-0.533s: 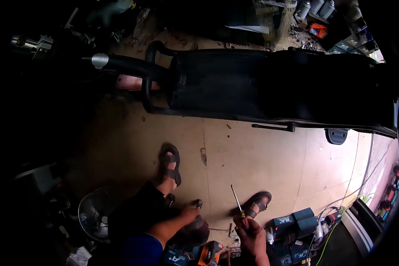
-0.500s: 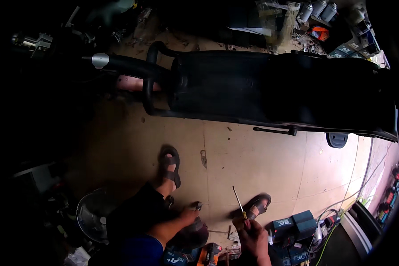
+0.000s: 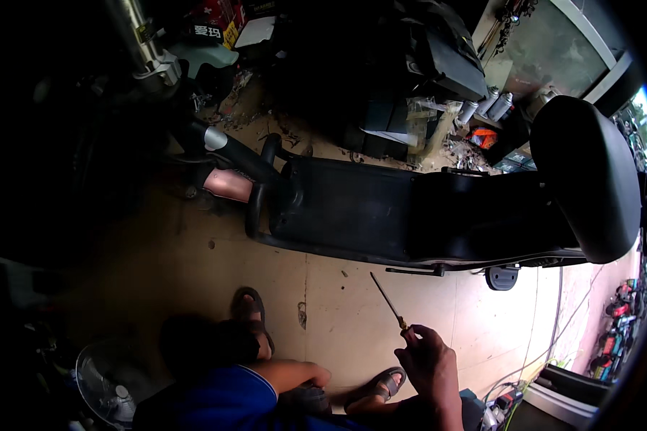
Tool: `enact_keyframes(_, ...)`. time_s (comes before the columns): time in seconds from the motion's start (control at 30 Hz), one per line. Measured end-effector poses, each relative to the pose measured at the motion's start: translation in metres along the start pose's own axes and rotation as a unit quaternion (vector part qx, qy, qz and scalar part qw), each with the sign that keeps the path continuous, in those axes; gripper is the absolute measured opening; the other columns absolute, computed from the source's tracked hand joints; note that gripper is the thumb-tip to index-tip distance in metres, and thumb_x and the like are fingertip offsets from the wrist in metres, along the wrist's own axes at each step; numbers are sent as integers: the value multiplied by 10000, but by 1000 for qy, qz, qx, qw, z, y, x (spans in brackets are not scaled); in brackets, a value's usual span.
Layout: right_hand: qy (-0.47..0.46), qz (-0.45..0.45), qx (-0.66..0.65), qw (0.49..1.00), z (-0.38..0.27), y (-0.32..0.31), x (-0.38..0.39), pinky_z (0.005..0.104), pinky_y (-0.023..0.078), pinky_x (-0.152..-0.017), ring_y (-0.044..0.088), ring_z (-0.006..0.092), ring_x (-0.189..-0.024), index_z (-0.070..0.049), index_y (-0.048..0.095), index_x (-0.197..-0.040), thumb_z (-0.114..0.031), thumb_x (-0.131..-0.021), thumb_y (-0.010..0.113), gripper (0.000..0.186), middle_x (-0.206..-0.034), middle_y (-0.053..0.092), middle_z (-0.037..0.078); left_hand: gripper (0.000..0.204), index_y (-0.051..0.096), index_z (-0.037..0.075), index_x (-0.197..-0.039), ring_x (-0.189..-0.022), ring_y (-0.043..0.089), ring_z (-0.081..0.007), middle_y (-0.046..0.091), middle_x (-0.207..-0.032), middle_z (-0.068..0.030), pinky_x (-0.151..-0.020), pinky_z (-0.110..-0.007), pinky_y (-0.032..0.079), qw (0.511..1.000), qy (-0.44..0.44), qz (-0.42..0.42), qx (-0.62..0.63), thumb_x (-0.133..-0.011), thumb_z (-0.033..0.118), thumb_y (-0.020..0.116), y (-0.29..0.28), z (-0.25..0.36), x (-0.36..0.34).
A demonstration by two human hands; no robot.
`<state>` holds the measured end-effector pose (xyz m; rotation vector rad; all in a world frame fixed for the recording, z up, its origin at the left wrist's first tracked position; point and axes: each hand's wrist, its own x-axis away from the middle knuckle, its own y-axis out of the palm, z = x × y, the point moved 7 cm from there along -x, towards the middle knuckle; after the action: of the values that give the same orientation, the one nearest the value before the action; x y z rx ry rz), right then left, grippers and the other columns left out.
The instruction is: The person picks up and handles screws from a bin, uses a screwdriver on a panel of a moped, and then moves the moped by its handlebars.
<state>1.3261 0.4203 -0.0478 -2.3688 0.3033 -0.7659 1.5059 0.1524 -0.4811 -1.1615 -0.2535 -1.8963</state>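
Note:
My right hand [image 3: 431, 363] grips the handle [image 3: 408, 333] of a long screwdriver [image 3: 385, 294], its shaft angled up and left toward a black electric scooter. The scooter lies across the middle of the view, with its floorboard [image 3: 345, 212], padded seat [image 3: 582, 176], black frame tube [image 3: 255, 215] and a small footrest [image 3: 502, 277] on the near side. My left hand [image 3: 316, 375] is low by my legs, fingers curled; whatever it may hold is hidden. My sandalled feet [image 3: 248, 309] stand on the tiled floor below the scooter.
A fan [image 3: 104, 384] stands at lower left. Tools, cables and a dark-framed panel [image 3: 561, 395] are at lower right. Spray cans [image 3: 502, 106], bags and boxes [image 3: 381, 129] lie beyond the scooter. More scooters or tools [image 3: 618, 323] line the right edge.
The view has tilted up, bringing the seat and back clutter into sight. My right hand has raised the screwdriver toward the scooter. My left hand's small dark item is no longer visible.

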Motion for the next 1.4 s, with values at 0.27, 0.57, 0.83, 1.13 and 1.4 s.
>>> enact_keyframes(0.27, -236, 10, -197, 952, -61, 13, -20, 290, 528, -929, 673, 162, -1118, 6, 566, -1268, 36, -879, 719, 419, -1216, 712, 120, 128, 714, -58, -741, -606, 702, -282, 728, -745, -190, -561, -442, 563, 990, 56, 130, -18, -811, -39, 608, -311, 53, -13)
enact_keyframes(0.57, -325, 183, -291, 881, -125, -10, 27, 263, 526, -907, 691, 145, -1037, 15, 577, -1194, 22, -907, 675, 304, -1125, 723, 112, 208, 600, -46, -1046, -661, 673, -192, 693, -830, -132, -573, -333, 534, 794, 225, 415, 383, -979, 129, 509, -384, 54, 252)
enact_keyframes(0.83, -488, 389, -100, 775, -302, -157, 150, 302, 562, -842, 739, 162, -917, 18, 462, -1469, -134, -884, 684, 644, -1062, 755, 143, 226, 658, -5, -1098, -817, 712, -301, 725, -949, -176, -716, -428, 555, 851, 144, 484, 147, -976, 167, 579, -368, 89, 333)
enact_keyframes(1.13, -567, 440, 110, 688, -428, -119, 245, 404, 580, -774, 735, 303, -862, -56, 704, -1142, -180, -847, 732, 321, -919, 751, 159, 201, 652, 12, -973, -944, 665, -426, 710, -960, -225, -811, -499, 518, 783, 140, 605, -41, -950, 198, 578, -357, 143, 420)
enact_keyframes(1.4, -646, 376, 72, 660, -489, -66, 248, 477, 540, -795, 678, 434, -922, 8, 608, -1066, -155, -821, 644, 296, -929, 681, 274, 220, 650, -25, -1063, -754, 719, -234, 733, -908, -155, -716, -374, 567, 800, 157, 544, 196, -953, 143, 559, -362, 106, 383)
